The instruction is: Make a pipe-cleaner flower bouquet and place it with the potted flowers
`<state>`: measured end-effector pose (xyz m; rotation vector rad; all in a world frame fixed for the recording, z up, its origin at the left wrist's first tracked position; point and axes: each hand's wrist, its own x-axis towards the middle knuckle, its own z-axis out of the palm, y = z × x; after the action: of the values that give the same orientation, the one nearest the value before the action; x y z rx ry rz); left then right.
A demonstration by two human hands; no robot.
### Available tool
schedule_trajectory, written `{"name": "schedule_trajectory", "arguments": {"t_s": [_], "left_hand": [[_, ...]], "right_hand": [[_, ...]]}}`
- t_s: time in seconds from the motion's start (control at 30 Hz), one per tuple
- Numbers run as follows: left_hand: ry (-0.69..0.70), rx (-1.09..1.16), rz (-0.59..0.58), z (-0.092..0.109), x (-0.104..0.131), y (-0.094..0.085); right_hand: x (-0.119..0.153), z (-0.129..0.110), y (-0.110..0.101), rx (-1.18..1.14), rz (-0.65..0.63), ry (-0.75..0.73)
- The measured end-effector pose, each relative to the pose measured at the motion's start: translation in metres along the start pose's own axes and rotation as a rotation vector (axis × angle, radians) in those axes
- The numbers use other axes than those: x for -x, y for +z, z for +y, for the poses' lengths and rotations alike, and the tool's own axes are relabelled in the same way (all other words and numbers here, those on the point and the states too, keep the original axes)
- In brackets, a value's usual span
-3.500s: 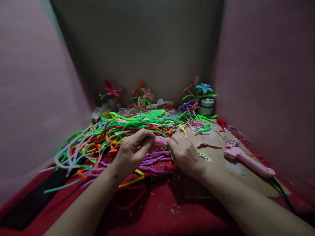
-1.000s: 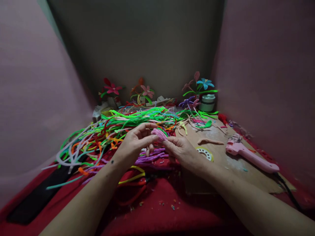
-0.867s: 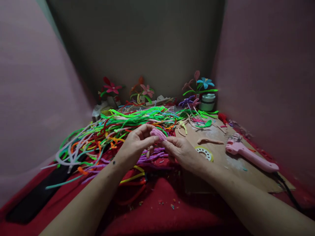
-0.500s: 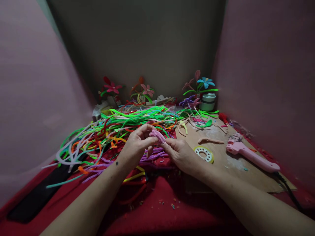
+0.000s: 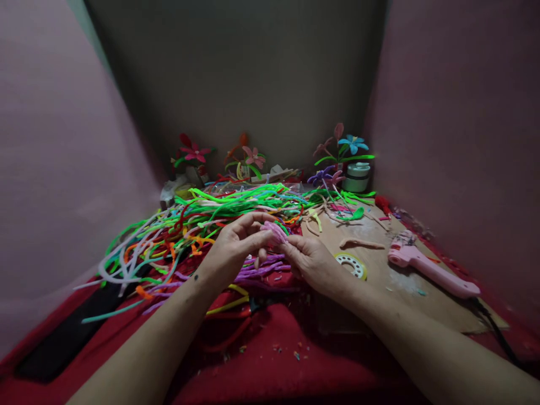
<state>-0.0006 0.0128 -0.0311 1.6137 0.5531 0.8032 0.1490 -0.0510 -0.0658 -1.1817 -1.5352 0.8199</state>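
Since a moment ago the pink fuzzy coil (image 5: 274, 231) has turned slightly between the fingers; the hands have barely shifted. Near the front edge lies red cloth (image 5: 270, 360) flecked with scraps. Above it the left hand (image 5: 236, 244) and right hand (image 5: 310, 260) meet, fingertips pinching the soft wound coil over the middle. Behind spreads a tangle of fuzzy pipe cleaners (image 5: 202, 216). Toward the right edge, a pink glue gun (image 5: 426, 269) rests on cardboard (image 5: 396, 292). Pipe-cleaner flowers (image 5: 253, 157) stand along the back edge
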Motion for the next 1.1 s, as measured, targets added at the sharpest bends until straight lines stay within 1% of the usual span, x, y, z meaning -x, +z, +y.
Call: {"name": "schedule_trajectory", "arguments": {"t_s": [0.1,0.27,0.33,0.4,0.47,0.57,0.67,0.77,0.93,1.1], "left_hand": [[0.028,0.035,0.032,-0.001,-0.001,-0.001],[0.03,0.067,0.057,-0.001,0.0,-0.001],[0.031,0.073,0.064,0.0,0.0,-0.001],[0.029,0.075,0.069,0.0,0.0,-0.001],[0.023,0.073,0.084,-0.001,0.0,-0.001],[0.018,0.071,0.113,-0.002,0.0,0.001],[0.034,0.048,0.123,-0.003,0.001,0.003],[0.04,-0.01,0.14,-0.001,0.002,0.005],[0.028,-0.066,0.149,0.003,0.004,0.008],[0.005,-0.065,0.157,0.002,0.004,0.008]], "right_hand": [[0.001,0.002,0.001,-0.014,-0.008,0.02],[0.002,0.002,0.0,-0.09,-0.047,-0.021],[0.001,0.001,0.0,-0.113,-0.023,-0.048],[0.001,0.001,0.001,-0.108,0.028,-0.081],[0.0,0.001,0.002,-0.039,0.073,-0.119],[0.0,0.003,0.003,0.135,0.116,-0.171],[0.0,0.006,0.002,0.265,0.124,-0.21],[0.0,0.008,0.001,0.377,0.127,-0.216],[0.0,0.009,0.001,0.427,0.096,-0.174],[0.001,0.012,0.003,0.471,0.096,-0.175]]}}
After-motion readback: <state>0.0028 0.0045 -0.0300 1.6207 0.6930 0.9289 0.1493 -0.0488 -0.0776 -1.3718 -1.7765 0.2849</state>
